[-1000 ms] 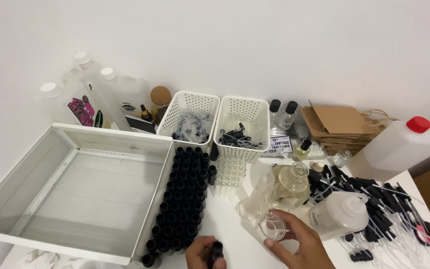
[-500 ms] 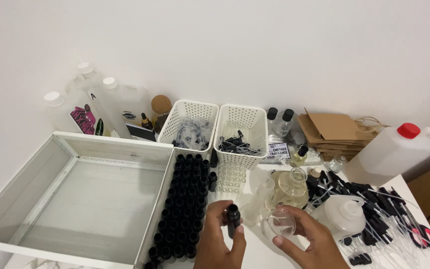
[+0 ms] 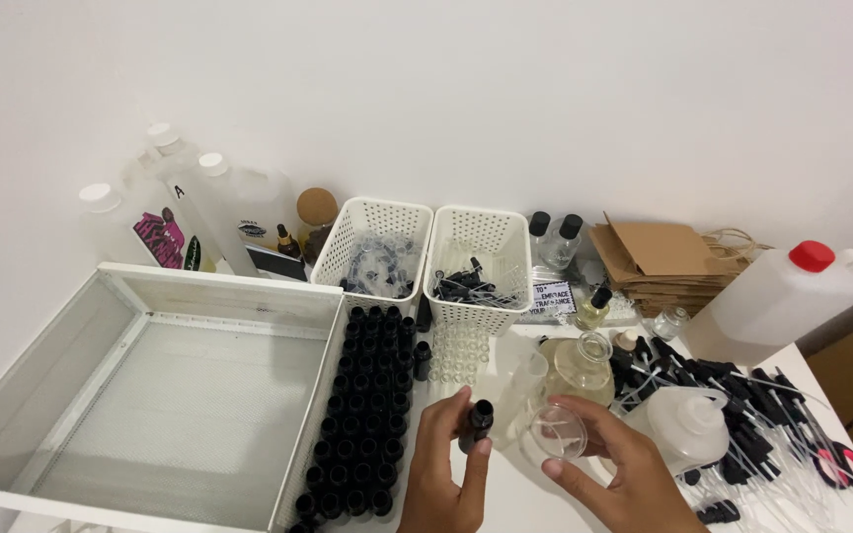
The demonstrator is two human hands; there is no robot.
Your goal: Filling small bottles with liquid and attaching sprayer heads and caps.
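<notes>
A white surface (image 3: 535, 498) stands against a bare white wall (image 3: 545, 89), crowded with jugs, 2 white baskets (image 3: 476, 247) and a pile of brown paper bags (image 3: 659, 259). A large white tray (image 3: 150, 395) fills the left side, with rows of black bottles (image 3: 362, 395) along its right edge. Bare room is left only near the front edge, between the rows and the scattered droppers (image 3: 742, 415). The left hand (image 3: 446, 474) rises from below, fingers clamped on a small black bottle (image 3: 476, 424) held upright. The right hand (image 3: 614, 474) grips a small clear cup (image 3: 557, 431) just beside it.
</notes>
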